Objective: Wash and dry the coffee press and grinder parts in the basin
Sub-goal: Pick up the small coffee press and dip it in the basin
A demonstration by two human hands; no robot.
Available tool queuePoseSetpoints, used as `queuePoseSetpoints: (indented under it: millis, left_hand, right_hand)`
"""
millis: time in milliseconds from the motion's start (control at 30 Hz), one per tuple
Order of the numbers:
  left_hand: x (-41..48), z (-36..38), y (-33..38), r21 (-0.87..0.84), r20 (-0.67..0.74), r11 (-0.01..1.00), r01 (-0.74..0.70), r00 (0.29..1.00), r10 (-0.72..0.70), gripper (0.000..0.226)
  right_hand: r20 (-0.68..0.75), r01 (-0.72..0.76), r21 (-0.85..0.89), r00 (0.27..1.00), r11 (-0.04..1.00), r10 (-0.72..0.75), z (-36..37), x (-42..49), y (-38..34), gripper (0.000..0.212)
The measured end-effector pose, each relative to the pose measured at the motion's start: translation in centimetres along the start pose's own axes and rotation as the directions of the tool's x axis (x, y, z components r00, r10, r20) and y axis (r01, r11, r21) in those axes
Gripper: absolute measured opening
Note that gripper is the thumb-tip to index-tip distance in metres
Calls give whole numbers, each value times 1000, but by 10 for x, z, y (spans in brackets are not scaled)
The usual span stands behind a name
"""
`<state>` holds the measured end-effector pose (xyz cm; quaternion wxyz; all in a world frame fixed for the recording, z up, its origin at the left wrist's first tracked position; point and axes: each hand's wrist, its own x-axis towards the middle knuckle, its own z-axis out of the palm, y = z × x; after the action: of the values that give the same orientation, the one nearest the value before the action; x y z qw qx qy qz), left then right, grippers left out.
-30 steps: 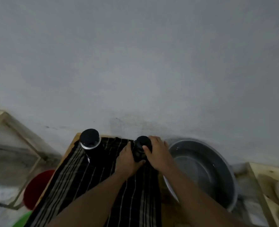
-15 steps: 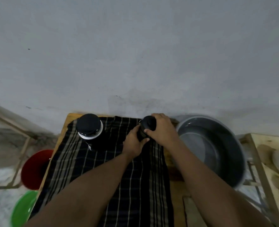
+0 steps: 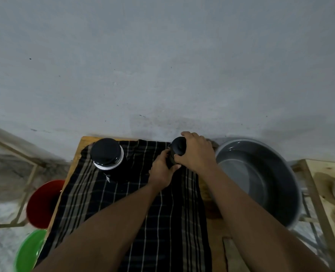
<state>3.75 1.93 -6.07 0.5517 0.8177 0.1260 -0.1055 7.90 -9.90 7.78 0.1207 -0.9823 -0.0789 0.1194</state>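
Hands are shown from above, brought together on one small object. The grinder, a short black cylinder, is held upright near the far edge of a dark striped cloth, close to a grey wall. Its top is covered by the right hand, whose fingers are curled over the cap from the right. Its lower body is gripped by the left hand, with the thumb pressed against the side. Whether the base rests on the cloth cannot be told, since it is hidden by the left hand.

The cloth, black with thin pale stripes, is spread over a wooden table, and most of the tabletop is covered by it. The coffee press, a taller black canister with a flat black lid and a silver band, is stood upright on the far left part of the cloth, well apart from the grinder.

A round grey basin is placed just to the right of the table, near the right hand. Clear water is held in its bottom. A pale wooden frame, stained dark in places, is seen beyond it at the right edge.

On the floor to the left of the table, a red bowl and a green bowl are partly visible, the green one nearer the viewer. Both forearms are bare.
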Motion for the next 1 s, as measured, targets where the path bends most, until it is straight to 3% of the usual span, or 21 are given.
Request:
queuePoseSetpoints:
  millis: [167, 333, 467, 633, 833, 1000]
  left_hand:
    - [1, 4, -7, -28, -27, 1000, -5, 1000, 4, 67]
    - [-2, -2, 0, 4, -9, 1000, -13, 1000, 13, 70]
    - [-2, -7, 6, 26, 12, 1000, -12, 1000, 12, 69]
    - [-2, -13, 12, 39, 37, 999, -10, 999, 9, 66]
    - [-3, -18, 17, 65, 62, 997, -32, 998, 28, 60]
    - [-6, -16, 25, 67, 70, 997, -39, 997, 34, 60]
  right_hand:
    - [-29, -7, 106, 1000, 994, 10, -13, -8, -7, 84]
    - [-137, -64, 159, 987, 985, 86, -40, -25, -4, 69]
    - [-126, -173, 216, 971, 961, 204, -69, -43, 2, 58]
    - [79, -319, 178, 947, 931, 310, -94, -84, 14, 47]
    - [256, -259, 164, 943, 952, 212, -60, -107, 20, 34]
    - [336, -281, 303, 926, 911, 174, 7, -109, 20, 47]
